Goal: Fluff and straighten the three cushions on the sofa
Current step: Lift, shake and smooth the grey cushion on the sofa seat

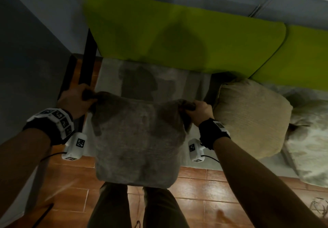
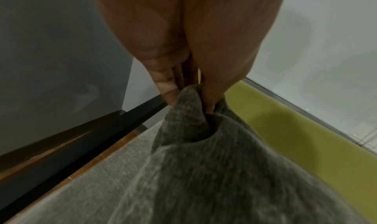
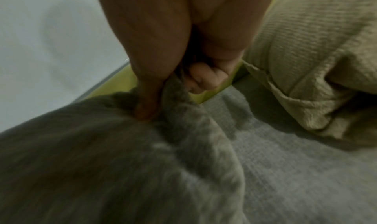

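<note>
A grey fuzzy cushion (image 1: 136,142) hangs in the air in front of the sofa, held by its two upper corners. My left hand (image 1: 78,100) grips the left corner, its fingers (image 2: 169,88) pinching the bunched grey fabric (image 2: 183,111). My right hand (image 1: 200,110) grips the right corner, thumb and curled fingers (image 3: 202,79) closed round the grey cushion (image 3: 122,155). A beige cushion (image 1: 252,117) leans on the seat to the right, also close by as the beige cushion (image 3: 316,58) in the right wrist view. A pale patterned cushion (image 1: 308,139) lies at the far right.
The sofa has a grey seat (image 1: 159,82), lime-green back pads (image 1: 177,37) and a black frame arm (image 1: 88,57) at the left. A grey wall (image 1: 26,50) stands to the left. My legs (image 1: 138,208) stand on the brown tiled floor (image 1: 204,192).
</note>
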Tool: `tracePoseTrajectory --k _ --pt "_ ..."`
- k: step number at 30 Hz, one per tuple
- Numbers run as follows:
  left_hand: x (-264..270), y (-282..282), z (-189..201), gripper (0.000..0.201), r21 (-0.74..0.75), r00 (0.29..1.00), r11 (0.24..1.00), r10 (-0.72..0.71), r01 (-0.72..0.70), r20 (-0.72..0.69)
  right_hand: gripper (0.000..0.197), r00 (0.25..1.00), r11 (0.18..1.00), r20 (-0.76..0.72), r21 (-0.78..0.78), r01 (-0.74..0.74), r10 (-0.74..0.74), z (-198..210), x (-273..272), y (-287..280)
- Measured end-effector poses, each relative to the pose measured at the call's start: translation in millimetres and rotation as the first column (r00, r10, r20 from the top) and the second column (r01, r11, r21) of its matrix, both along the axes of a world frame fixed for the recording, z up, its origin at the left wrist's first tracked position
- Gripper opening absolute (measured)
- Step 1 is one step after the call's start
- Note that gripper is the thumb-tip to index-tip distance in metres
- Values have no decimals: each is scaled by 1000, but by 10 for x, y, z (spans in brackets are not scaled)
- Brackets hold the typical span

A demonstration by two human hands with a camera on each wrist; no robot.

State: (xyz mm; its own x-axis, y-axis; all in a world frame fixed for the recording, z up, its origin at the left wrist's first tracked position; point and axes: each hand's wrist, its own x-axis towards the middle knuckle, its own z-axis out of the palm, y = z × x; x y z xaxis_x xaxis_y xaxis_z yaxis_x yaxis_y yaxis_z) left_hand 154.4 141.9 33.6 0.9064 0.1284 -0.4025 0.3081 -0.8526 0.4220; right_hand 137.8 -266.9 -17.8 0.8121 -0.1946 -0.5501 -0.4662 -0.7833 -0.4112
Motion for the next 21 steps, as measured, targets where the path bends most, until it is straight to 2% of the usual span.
tracePoseTrajectory --k 2,4,6,7,10,12,13,14,16,17,18,19,21 --pt "13 54 -36 26 9 997 999 49 -49 -55 30 987 959 6 241 152 -158 20 -57 -76" --pt "15 99 -88 27 -20 993 996 81 -83 -82 22 962 843 -37 475 254 -270 129 -104 -146" --pt "6 146 -139 21 -77 995 995 57 -63 -78 14 941 742 -118 586 325 -318 195 -118 -221" --pt "12 192 -196 19 -105 996 993 39 -47 -76 13 937 745 -119 577 334 -327 184 -108 -263" --pt "58 207 -208 25 -132 999 991 6 -10 -35 22 946 859 -27 411 305 -323 88 -88 -279" --pt "77 124 -66 30 -119 999 991 53 -52 -1 29 943 870 -13 382 312 -332 2 -91 -253" --pt "83 108 -35 30 -129 996 988 92 -90 12 33 943 856 -19 415 309 -332 -5 -94 -225" --pt "78 90 1 31 -157 993 981 115 -114 -1 40 935 806 -48 491 330 -353 5 -97 -211" --pt "64 80 19 28 -326 983 928 165 -182 -80 57 891 643 -152 641 419 -429 21 -96 -214" --pt "56 82 8 21 -401 975 890 182 -217 -124 54 884 600 -166 678 425 -438 37 -99 -236" --pt "43 103 -37 15 -429 973 875 178 -226 -149 43 894 610 -153 683 403 -420 66 -101 -258" --pt "40 158 -115 16 -440 974 871 173 -219 -144 29 903 633 -144 668 391 -405 97 -105 -246" --pt "25 133 -111 32 -426 973 875 201 -229 -112 24 913 718 -93 589 372 -396 68 -101 -296"
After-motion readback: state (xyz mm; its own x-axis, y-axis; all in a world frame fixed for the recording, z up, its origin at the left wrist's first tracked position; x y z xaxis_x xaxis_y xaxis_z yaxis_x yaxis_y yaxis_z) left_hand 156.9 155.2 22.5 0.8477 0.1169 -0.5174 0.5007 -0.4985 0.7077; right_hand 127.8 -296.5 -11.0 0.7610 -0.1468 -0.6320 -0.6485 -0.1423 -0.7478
